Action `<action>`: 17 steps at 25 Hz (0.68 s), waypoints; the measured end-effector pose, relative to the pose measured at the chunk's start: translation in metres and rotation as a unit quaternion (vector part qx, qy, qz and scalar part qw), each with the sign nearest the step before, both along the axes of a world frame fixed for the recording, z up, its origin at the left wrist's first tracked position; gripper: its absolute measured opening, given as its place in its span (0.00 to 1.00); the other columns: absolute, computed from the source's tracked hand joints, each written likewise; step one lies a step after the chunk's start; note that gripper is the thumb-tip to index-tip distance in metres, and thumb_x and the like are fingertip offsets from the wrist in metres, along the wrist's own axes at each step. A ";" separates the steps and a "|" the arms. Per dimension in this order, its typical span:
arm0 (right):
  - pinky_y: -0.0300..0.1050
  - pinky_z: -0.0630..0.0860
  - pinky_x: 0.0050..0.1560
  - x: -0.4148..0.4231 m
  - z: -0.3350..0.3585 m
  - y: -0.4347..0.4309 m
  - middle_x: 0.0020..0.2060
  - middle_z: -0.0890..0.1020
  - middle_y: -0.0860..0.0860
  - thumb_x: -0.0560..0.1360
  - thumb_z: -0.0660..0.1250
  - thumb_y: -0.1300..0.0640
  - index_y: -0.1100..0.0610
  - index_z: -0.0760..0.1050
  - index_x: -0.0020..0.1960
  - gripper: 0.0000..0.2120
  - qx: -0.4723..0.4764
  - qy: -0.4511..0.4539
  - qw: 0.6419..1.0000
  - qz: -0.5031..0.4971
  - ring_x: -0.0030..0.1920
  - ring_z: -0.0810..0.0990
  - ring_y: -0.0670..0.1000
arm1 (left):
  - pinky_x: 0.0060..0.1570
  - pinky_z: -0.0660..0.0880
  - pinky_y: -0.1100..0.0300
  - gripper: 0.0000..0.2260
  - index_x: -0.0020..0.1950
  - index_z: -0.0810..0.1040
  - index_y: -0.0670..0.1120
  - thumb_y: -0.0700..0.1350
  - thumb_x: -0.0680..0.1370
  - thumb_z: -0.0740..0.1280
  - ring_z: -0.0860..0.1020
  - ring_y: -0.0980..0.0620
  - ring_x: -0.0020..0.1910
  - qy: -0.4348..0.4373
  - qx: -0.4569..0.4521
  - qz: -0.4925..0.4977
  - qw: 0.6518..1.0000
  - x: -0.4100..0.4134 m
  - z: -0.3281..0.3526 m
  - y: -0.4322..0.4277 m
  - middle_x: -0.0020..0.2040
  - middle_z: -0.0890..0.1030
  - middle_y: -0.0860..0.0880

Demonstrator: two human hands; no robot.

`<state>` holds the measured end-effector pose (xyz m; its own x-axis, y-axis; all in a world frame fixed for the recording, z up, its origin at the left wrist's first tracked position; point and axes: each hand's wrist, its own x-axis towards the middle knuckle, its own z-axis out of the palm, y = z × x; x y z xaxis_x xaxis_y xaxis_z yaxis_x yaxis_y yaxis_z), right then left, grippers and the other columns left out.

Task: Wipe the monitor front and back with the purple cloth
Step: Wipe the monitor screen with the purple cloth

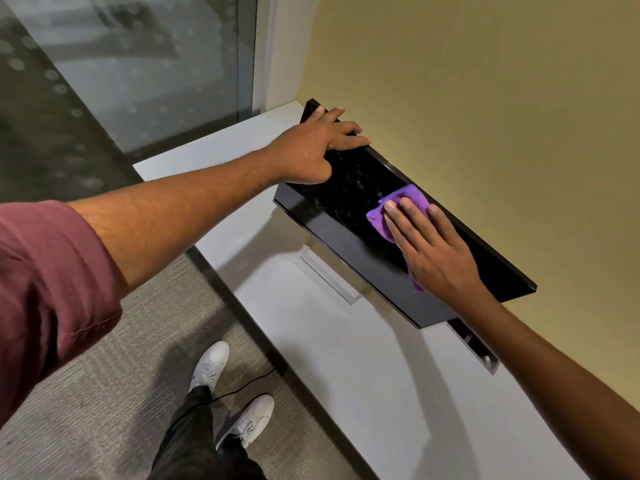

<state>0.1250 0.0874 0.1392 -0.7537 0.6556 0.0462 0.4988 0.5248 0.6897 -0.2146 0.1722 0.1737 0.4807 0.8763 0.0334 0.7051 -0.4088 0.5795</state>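
The glossy black flat monitor [332, 216] stands on its silver stand [332, 278] on the white worktop [311, 348]. The right hand [433, 251] presses the crumpled purple cloth [405, 199] against the upper middle of the screen, its fingers [398, 223] straight and spread, not curled round the cloth. The left hand [315, 147] steadies the top edge near the left corner, fingers laid fairly straight over the rim and thumb on the front. Speckled marks show on the glass between the hands, so the wipe is probably best carried leftward in overlapping passes with light, even pressure. The left hand should brace the monitor against tipping.
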 end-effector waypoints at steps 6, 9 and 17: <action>0.58 0.49 0.86 -0.042 -0.049 0.012 0.86 0.38 0.62 0.86 0.52 0.52 0.66 0.35 0.85 0.38 -0.064 -0.075 0.995 0.016 0.87 0.39 0.61 | 0.84 0.46 0.43 0.43 0.82 0.68 0.57 0.31 0.69 0.60 0.49 0.47 0.86 0.005 0.016 0.001 1.000 -0.001 -0.003 0.000 0.82 0.66 0.54; 0.59 0.46 0.87 -0.030 -0.075 -0.001 0.86 0.39 0.63 0.86 0.51 0.54 0.67 0.37 0.85 0.37 -0.085 -0.103 0.990 0.038 0.87 0.41 0.62 | 0.85 0.46 0.45 0.44 0.82 0.68 0.58 0.30 0.68 0.59 0.48 0.47 0.86 0.006 0.015 0.003 1.000 -0.003 -0.003 0.000 0.82 0.66 0.55; 0.58 0.58 0.85 0.051 -0.065 -0.042 0.87 0.46 0.59 0.82 0.50 0.61 0.65 0.48 0.87 0.34 -0.124 -0.066 0.989 0.036 0.87 0.49 0.60 | 0.85 0.45 0.45 0.45 0.81 0.68 0.58 0.29 0.67 0.58 0.49 0.47 0.86 0.005 0.018 0.001 1.000 -0.001 -0.006 0.003 0.82 0.66 0.55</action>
